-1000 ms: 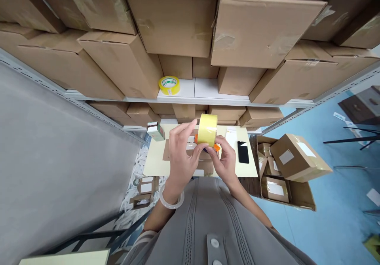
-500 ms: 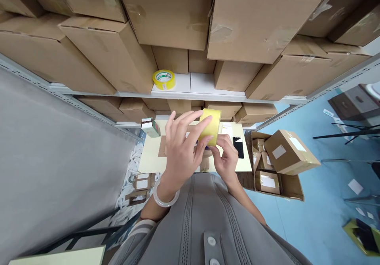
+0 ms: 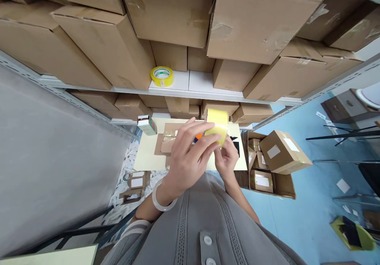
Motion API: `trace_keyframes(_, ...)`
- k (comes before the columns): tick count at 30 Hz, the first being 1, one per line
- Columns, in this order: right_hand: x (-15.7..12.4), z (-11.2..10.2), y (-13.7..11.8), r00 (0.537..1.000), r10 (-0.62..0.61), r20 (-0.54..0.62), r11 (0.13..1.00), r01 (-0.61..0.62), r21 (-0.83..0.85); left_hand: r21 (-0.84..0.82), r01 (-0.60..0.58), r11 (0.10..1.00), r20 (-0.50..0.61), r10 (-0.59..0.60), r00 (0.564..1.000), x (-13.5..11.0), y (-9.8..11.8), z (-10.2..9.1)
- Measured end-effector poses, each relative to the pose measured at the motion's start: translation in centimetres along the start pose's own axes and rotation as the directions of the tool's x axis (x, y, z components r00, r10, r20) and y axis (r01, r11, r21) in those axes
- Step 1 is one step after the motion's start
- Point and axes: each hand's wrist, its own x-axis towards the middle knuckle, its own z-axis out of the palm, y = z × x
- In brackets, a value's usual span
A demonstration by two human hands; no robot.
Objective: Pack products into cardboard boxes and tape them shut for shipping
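Observation:
Both of my hands hold a yellow tape roll on an orange dispenser above a pale table. My left hand is closed on the roll, with its fingertips laid over the yellow tape. Beneath the roll, my right hand grips the dispenser, which is mostly hidden by the fingers. A white bangle circles my left wrist. A small taped cardboard box lies on the table just beyond my left hand.
Shelves of big cardboard boxes fill the back; a second yellow tape roll sits on the shelf. A small green-white carton and a black phone rest on the table. An open box of parcels stands on the blue floor at right.
My hands and the tape roll have shifted slightly right and up. My left fingers have closed over the roll's face. The small taped box on the table has come into view.

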Motion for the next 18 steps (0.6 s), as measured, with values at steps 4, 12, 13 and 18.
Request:
trace_keyframes(4,-0.74,-0.09,0.31,0.997,0.075,-0.023,0.997,-0.075,-0.012,-0.021,-0.047,0.999,0.003,0.047,0.999,-0.07,0.41,0.11)
trace_keyframes(12,-1.00,-0.31,0.65,0.989,0.149,-0.003,0.988,-0.149,-0.050,-0.046,-0.064,0.997,0.006,0.065,0.998,-0.05,0.47,0.18)
trace_keyframes(13,-0.95,-0.34,0.66,0.988,0.153,0.003,0.987,-0.152,-0.040,-0.054,-0.064,0.997,0.009,0.064,0.998,-0.05,0.47,0.16)
trace_keyframes(18,-0.79,-0.50,0.65,0.986,0.167,0.015,0.986,-0.167,-0.008,-0.130,0.008,0.991,-0.023,-0.011,1.000,-0.23,0.46,0.47)
